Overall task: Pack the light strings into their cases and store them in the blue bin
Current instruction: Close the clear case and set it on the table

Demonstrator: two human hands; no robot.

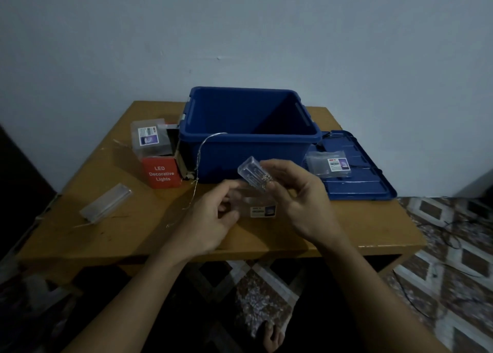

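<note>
Against a pale, bare wall (266,32), over a patterned tile floor (453,246), stands a wooden table (106,235) with the open blue bin (240,155) at its back and the lid (373,184) flat beside it. A red box (161,175) reads "LED Decorative Lights"; the stickers on the cases are too small to read. The right hand (301,200) grips a clear battery holder (253,172) trailing a wire light string (202,147); the left hand (210,216) pinches a labelled clear case (257,206) in front of the bin.

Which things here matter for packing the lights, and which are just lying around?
For the job: blue bin, light string, its battery box in the right hand, clear case in the left hand, bin lid.
Lying about: red lights box, floor cables.
</note>
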